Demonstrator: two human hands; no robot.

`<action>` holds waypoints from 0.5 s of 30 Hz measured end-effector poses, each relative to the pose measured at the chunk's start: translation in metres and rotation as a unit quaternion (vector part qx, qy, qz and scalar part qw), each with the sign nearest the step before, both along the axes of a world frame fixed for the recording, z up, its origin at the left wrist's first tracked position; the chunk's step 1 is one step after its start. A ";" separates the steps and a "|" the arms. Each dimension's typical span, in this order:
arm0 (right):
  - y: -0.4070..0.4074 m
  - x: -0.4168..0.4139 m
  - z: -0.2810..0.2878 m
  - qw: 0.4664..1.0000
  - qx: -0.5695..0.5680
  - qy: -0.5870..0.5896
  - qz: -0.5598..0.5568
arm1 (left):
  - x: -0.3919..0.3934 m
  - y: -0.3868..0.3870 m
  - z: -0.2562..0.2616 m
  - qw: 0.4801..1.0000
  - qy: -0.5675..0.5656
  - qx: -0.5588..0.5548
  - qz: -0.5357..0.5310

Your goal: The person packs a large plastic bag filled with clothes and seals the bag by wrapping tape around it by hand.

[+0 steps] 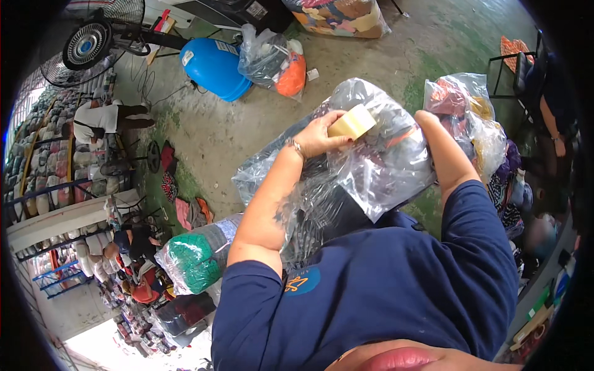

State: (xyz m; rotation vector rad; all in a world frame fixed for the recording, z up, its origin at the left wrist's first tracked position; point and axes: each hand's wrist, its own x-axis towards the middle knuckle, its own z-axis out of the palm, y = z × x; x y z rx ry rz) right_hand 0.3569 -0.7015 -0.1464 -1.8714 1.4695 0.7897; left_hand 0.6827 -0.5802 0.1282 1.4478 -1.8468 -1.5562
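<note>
My left hand (323, 135) grips a pale yellow, block-like item (355, 121), possibly a roll of packing tape, over the top of a clear plastic bag. Dark and grey folded textiles fill that clear bag (378, 160), and an orange piece shows through it. My right forearm (445, 148) reaches along the bag's right side; only the wrist end of my right hand (423, 118) shows, its fingers hidden behind the plastic. Beneath and left of the bag, more clear plastic wrap (311, 204) lies bunched over dark material by my left forearm.
Right of the bag stand other clear bags of coloured textiles (452, 104). A blue plastic barrel (213, 65), a stuffed plastic bag (271, 62) and a pedestal fan (88, 44) are ahead. A wrapped green bundle (195, 259) is at left. Other people work nearby.
</note>
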 end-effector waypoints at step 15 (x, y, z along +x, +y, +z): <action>0.281 0.200 0.353 0.671 -0.181 -0.628 -0.351 | 0.049 0.013 0.038 0.978 -0.093 -0.156 -0.102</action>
